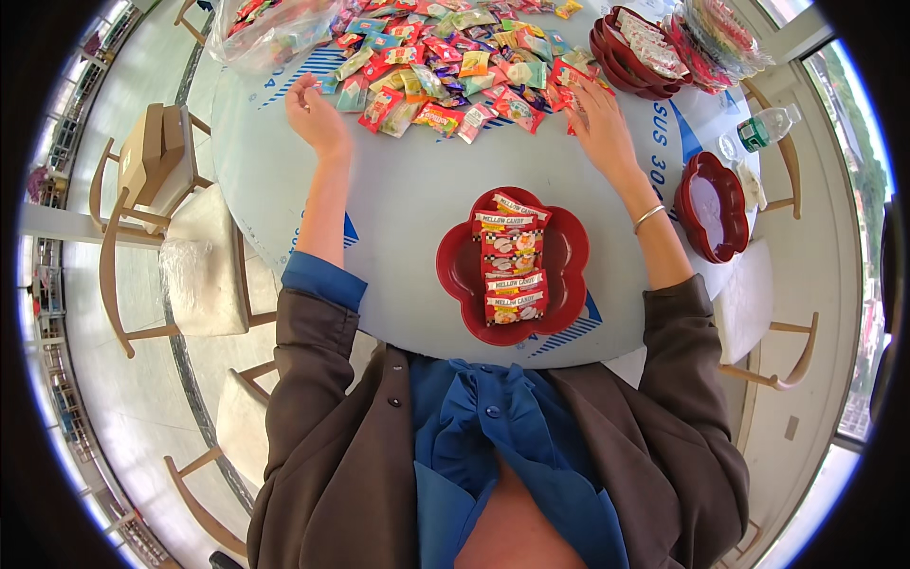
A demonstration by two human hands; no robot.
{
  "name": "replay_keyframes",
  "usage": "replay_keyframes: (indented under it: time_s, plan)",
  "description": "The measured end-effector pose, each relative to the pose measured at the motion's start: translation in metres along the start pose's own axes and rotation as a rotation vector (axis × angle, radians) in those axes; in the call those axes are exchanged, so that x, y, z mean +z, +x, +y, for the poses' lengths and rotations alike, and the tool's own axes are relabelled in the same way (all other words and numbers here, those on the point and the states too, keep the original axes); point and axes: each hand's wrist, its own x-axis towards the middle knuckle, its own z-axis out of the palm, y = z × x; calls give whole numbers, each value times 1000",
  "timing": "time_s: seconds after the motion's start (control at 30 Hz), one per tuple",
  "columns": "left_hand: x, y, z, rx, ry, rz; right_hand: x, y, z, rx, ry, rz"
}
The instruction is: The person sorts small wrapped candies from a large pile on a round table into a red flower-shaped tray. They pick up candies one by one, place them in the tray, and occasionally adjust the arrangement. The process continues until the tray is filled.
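A red flower-shaped plastic dish [455, 267] rests near the table edge in front of me, with several red-and-white wrapped candies [513, 245] lined up down its middle. Beyond it spreads a big heap of colourful wrapped candies [441, 78]. My right hand [601, 124] reaches over the heap's right side, its fingertips on or just above red packets there; whether it grips one I cannot tell. At the heap's left edge my left hand [316, 117] is raised with curled fingers, beside a blue packet; its grip is not clear.
Stacked red dishes with white-red packets [617, 67] and clear plastic lids [721, 43] stand at the back right. Nearer are more red dishes [681, 206] and a plastic bottle [768, 128]. A clear bag [274, 43] lies back left. Wooden chairs [206, 270] surround the table.
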Motion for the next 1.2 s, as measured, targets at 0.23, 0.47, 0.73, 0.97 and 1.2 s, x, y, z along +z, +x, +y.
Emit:
replay_keyframes:
  time_s: [0.23, 0.47, 0.73, 0.97, 1.2]
  plan:
    - [-11, 9, 5, 23, 141, -107, 12, -14, 5, -2, 40, -1]
    - [-24, 19, 2, 255, 418, -132, 23, -2, 12, -5, 131, 14]
    - [5, -36, 33, 710, 739, -857, 27, 0, 13, 12, 101, 1]
    - [12, -51, 18, 727, 681, -771, 17, 1, -2, 50, 274, 65]
    - [10, -46, 14, 644, 764, -523, 12, -1, -6, 10, 313, 120]
